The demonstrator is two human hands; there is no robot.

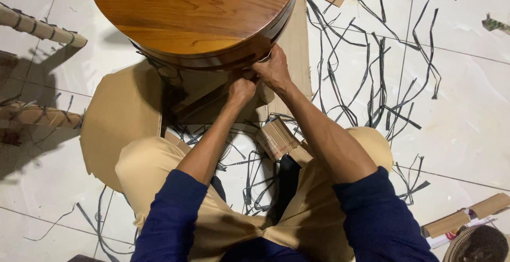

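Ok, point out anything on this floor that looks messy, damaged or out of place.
Cut dark plastic strapping lies in loose tangles across the white tile floor, mostly on the right side of the view and under the knees. Torn cardboard sheets are spread beneath the round wooden table, where both hands meet at its rim. Nothing looks broken.

The round wooden table I'm working on stands upright just ahead of my knees, its glossy orange-brown top facing up. Its darker rim, nearest me, is partly wrapped in brown cardboard.
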